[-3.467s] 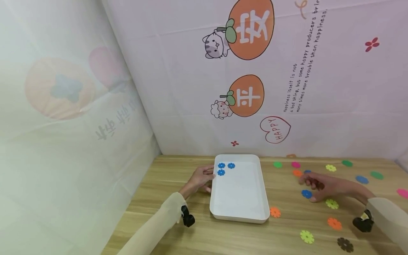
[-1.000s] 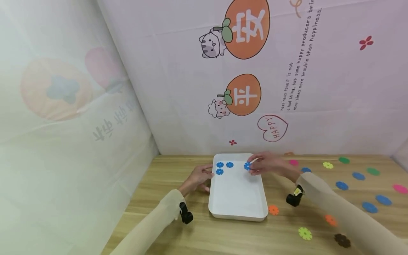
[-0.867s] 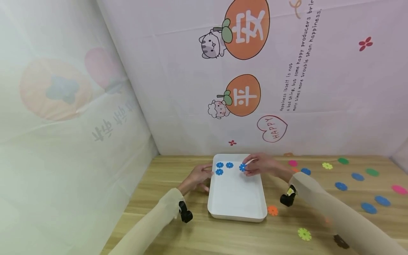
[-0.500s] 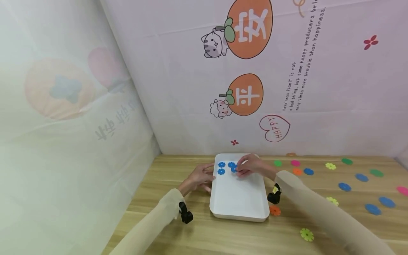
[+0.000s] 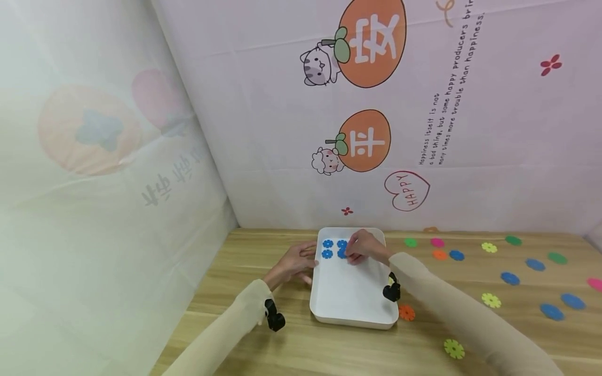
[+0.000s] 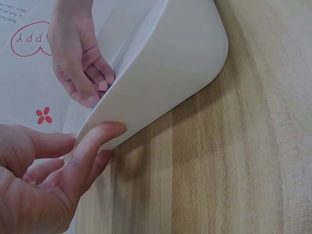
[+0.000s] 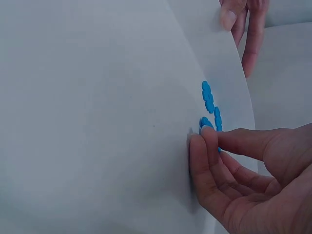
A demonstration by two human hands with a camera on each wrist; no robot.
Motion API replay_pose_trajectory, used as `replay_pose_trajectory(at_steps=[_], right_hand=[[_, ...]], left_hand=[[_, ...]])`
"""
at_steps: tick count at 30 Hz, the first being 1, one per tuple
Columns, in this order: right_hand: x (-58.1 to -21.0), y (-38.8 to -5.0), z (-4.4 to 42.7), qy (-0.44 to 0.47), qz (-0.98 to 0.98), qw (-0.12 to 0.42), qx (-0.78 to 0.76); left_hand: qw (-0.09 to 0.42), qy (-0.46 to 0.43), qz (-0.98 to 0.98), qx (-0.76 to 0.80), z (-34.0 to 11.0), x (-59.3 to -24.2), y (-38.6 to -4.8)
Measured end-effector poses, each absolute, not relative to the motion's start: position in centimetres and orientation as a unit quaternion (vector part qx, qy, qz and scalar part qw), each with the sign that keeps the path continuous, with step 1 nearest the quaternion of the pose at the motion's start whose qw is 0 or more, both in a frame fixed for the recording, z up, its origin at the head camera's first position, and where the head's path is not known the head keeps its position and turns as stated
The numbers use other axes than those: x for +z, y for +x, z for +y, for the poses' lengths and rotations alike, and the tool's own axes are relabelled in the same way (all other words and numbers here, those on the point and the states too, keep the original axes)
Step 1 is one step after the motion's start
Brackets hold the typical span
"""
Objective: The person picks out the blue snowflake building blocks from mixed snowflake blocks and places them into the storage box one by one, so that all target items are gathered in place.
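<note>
A white rectangular tray [image 5: 355,292] lies on the wooden table. My left hand [image 5: 293,263] grips its left wall, with a fingertip inside the rim and other fingers [image 6: 105,131] along the outside. Inside the tray's far left corner lie blue notched plastic discs: one disc [image 5: 327,244] in the corner, a second disc [image 5: 326,254] in front of it and a third disc [image 5: 342,244] to its right. My right hand [image 5: 364,246] pinches another blue disc [image 7: 205,122] down at the tray floor, right of the front one; fingertips partly cover it.
Loose notched discs are spread right of the tray: several blue, such as one disc [image 5: 510,278], plus green, pink, yellow and orange ones. An orange disc [image 5: 406,313] lies close to the tray's near right corner. A printed cloth wall [image 5: 282,156] stands behind the table.
My right hand picked up a blue disc from the table on the right, carried it left into the tray and lowered it beside the others. My left hand stays on the tray's wall.
</note>
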State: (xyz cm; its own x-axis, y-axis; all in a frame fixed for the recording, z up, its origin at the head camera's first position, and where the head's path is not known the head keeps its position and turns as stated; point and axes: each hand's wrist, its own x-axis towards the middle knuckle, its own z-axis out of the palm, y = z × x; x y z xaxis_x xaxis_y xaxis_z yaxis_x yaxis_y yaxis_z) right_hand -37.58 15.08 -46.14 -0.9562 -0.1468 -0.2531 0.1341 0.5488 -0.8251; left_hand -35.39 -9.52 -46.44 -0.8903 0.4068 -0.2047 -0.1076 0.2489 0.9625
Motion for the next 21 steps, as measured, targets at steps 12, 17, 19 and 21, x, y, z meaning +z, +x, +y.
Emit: replay_pose_trajectory(at_steps=[12, 17, 19, 21], right_hand=[[-45.97, -38.40, 14.72, 0.023, 0.886, 0.166, -0.433], [-46.19, -38.44, 14.79, 0.029, 0.890, 0.174, -0.420], [-46.22, -38.40, 14.83, 0.028, 0.890, 0.176, -0.420], [-46.32, -38.42, 14.87, 0.029, 0.889, 0.177, -0.421]], left_hand=[[0.206, 0.087, 0.762, 0.607, -9.55, -46.27, -35.30], [0.205, 0.084, 0.766, 0.604, -9.53, -46.60, -35.43], [0.204, 0.082, 0.767, 0.603, -9.50, -46.67, -35.40], [0.203, 0.082, 0.767, 0.603, -9.46, -46.65, -35.31]])
